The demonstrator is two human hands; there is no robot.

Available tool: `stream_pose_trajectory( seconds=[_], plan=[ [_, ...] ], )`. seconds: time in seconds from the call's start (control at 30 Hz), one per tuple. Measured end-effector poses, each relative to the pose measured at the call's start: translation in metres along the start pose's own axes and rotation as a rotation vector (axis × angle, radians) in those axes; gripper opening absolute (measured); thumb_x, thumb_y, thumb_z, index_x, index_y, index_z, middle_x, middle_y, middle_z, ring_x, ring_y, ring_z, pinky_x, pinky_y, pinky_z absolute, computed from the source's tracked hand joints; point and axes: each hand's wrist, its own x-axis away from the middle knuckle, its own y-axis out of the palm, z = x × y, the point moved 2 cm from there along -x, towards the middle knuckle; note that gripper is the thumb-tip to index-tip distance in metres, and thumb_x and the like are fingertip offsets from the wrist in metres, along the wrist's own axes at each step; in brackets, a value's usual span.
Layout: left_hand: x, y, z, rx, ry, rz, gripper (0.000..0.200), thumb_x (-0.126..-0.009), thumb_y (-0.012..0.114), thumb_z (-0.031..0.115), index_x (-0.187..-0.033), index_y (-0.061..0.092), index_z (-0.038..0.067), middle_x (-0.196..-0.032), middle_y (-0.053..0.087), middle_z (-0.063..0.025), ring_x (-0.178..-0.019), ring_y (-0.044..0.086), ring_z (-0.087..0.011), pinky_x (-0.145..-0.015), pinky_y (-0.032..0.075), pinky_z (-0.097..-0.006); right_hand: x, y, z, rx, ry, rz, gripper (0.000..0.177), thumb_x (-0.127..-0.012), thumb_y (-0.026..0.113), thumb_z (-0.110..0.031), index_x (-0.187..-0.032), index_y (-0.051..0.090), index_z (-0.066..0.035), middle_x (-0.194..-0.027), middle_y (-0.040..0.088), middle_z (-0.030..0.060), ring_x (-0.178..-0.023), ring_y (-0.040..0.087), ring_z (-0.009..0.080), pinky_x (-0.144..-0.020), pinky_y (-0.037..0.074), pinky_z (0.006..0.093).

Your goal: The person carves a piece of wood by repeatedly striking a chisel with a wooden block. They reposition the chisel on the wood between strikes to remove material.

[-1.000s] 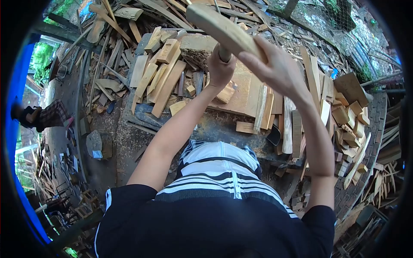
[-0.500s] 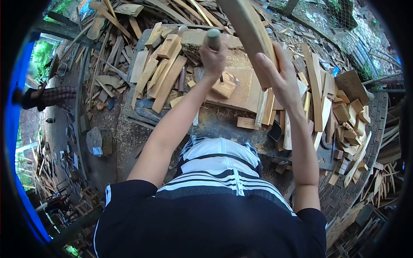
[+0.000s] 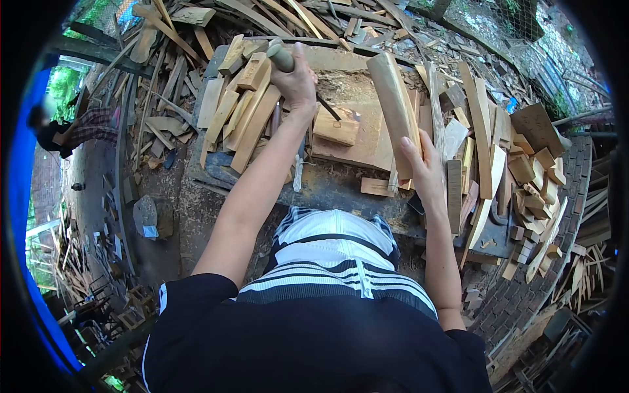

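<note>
Left hand (image 3: 298, 80), upper centre: fingers closed on tool handle (image 3: 282, 57), blade tip at small block (image 3: 335, 129). Right hand (image 3: 419, 164) fingers grip long billet (image 3: 392, 98), leant on table (image 3: 341, 190), likely steadying it.

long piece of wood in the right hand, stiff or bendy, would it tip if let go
Probably stiff: the long piece of wood looks thick and straight, no sag. Likely to tip if released: it leans, held only by the right hand at its lower end. Seems light, since one hand manages it.

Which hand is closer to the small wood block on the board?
Left. The left hand, gripping a tool handle, is just beside the block; the right hand holds a plank farther right.
</note>
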Motion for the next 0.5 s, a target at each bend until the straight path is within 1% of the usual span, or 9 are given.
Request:
stream_pose_trajectory(
  seconds=[0.03, 0.1, 0.13, 0.17, 0.23, 0.3, 0.37, 0.5],
  plan=[
    [0.001, 0.002, -0.003, 0.001, -0.001, 0.000, 0.025, -0.092, 0.067, 0.020, -0.087, 0.046, 0.009, -0.058, 0.044, 0.0018, -0.040, 0.041, -0.0068, -0.035, 0.035, -0.0245, 0.001, -0.001, 0.003, -0.007, 0.001, 0.023, 0.047, -0.094, 0.058, -0.039, -0.119, 0.054, 0.001, -0.083, 0.060, 0.0076, -0.059, 0.060, 0.0105, -0.038, 0.048, 0.0225],
    [0.003, 0.007, -0.009, -0.066, 0.095, -0.119, 0.027, -0.091, 0.069, 0.023, -0.084, 0.049, 0.006, -0.061, 0.050, 0.0014, -0.043, 0.045, -0.0048, -0.034, 0.037, -0.0234, 0.002, -0.003, 0.004, -0.016, 0.002, 0.051, 0.048, -0.094, 0.058, -0.039, -0.120, 0.054, 0.001, -0.083, 0.060, 0.0078, -0.059, 0.061, 0.0105, -0.038, 0.048, 0.0224],
    [0.002, 0.008, -0.013, -0.134, 0.148, -0.130, 0.029, -0.091, 0.071, 0.026, -0.081, 0.052, 0.006, -0.064, 0.053, 0.0014, -0.051, 0.048, -0.0049, -0.043, 0.040, -0.0230, 0.003, -0.003, 0.004, -0.008, 0.004, 0.055, 0.048, -0.094, 0.058, -0.039, -0.121, 0.054, 0.001, -0.083, 0.060, 0.0078, -0.059, 0.060, 0.0106, -0.038, 0.048, 0.0225],
    [0.001, 0.008, -0.018, -0.134, 0.145, -0.134, 0.029, -0.091, 0.071, 0.026, -0.081, 0.052, 0.006, -0.064, 0.053, 0.0014, -0.051, 0.048, -0.0049, -0.043, 0.040, -0.0230, 0.003, -0.004, 0.004, -0.001, 0.006, 0.058, 0.049, -0.094, 0.058, -0.040, -0.121, 0.053, 0.001, -0.083, 0.060, 0.0079, -0.059, 0.060, 0.0106, -0.038, 0.048, 0.0226],
    [0.001, 0.012, -0.022, -0.228, 0.228, -0.230, 0.026, -0.092, 0.069, 0.020, -0.081, 0.048, 0.009, -0.060, 0.047, 0.0018, -0.042, 0.044, -0.0049, -0.034, 0.035, -0.0218, 0.004, -0.006, 0.007, -0.004, 0.012, 0.057, 0.048, -0.094, 0.058, -0.040, -0.120, 0.053, 0.001, -0.082, 0.060, 0.0077, -0.059, 0.060, 0.0107, -0.038, 0.048, 0.0225],
    [0.005, 0.016, -0.022, -0.229, 0.257, -0.263, 0.027, -0.092, 0.069, 0.022, -0.079, 0.049, 0.009, -0.058, 0.048, 0.0025, -0.041, 0.044, -0.0046, -0.034, 0.035, -0.0209, 0.004, -0.006, 0.012, -0.008, 0.017, 0.050, 0.048, -0.094, 0.058, -0.041, -0.119, 0.054, 0.000, -0.081, 0.060, 0.0076, -0.059, 0.060, 0.0107, -0.038, 0.047, 0.0225],
    [0.007, 0.017, -0.024, -0.347, 0.318, -0.315, 0.028, -0.092, 0.069, 0.023, -0.076, 0.050, 0.009, -0.055, 0.048, 0.0032, -0.040, 0.045, -0.0044, -0.034, 0.035, -0.0207, 0.004, -0.006, 0.018, 0.015, 0.025, 0.060, 0.047, -0.094, 0.058, -0.042, -0.115, 0.054, 0.000, -0.080, 0.060, 0.0076, -0.059, 0.060, 0.0110, -0.038, 0.046, 0.0229],
    [0.010, 0.018, -0.027, -0.388, 0.350, -0.299, 0.030, -0.092, 0.069, 0.023, -0.074, 0.050, 0.009, -0.054, 0.047, 0.0041, -0.039, 0.045, -0.0043, -0.033, 0.036, -0.0212, 0.004, -0.007, 0.019, 0.023, 0.038, 0.048, 0.046, -0.094, 0.058, -0.042, -0.113, 0.054, -0.001, -0.079, 0.059, 0.0072, -0.058, 0.059, 0.0112, -0.039, 0.046, 0.0238]
  ],
)
